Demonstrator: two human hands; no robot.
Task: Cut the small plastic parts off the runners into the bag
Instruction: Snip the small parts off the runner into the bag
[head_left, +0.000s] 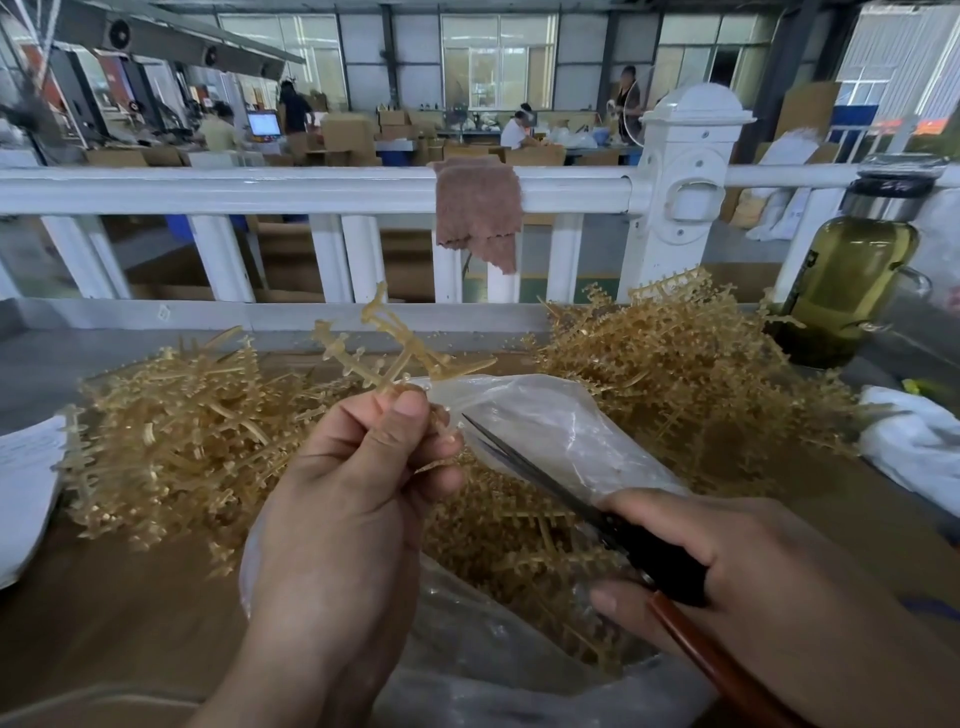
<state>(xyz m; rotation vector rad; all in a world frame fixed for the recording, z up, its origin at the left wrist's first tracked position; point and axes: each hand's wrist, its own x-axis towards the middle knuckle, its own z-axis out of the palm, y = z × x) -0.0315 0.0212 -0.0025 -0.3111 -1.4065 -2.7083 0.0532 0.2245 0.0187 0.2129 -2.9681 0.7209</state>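
Two hands are at work, with one pair of scissors, one bag and one runner lifted clear of two big heaps. The left hand (358, 493) pinches a translucent amber plastic runner (395, 338) between thumb and curled fingers. The runner is a thin branched stem studded with small knobbly parts, fanning upward above the thumb, and a short stub of it pokes out to the right below the thumb. The right hand (737, 566) is wrapped round the dark-handled, narrow-bladed steel scissors (545, 483). The blades lie close together and point up and left, the tip just beside that stub (whether it touches is hard to tell).

The crumpled clear plastic bag (561, 431) gapes under and behind both hands, with more amber pieces showing in and through it. On the brown tabletop (104, 597), one tangled heap of amber runners (171, 431) lies left and a second heap (675, 353) right.

One bottle of olive-green liquid (847, 280) stands far right. One brownish cloth (478, 208) hangs over the white railing (260, 187).
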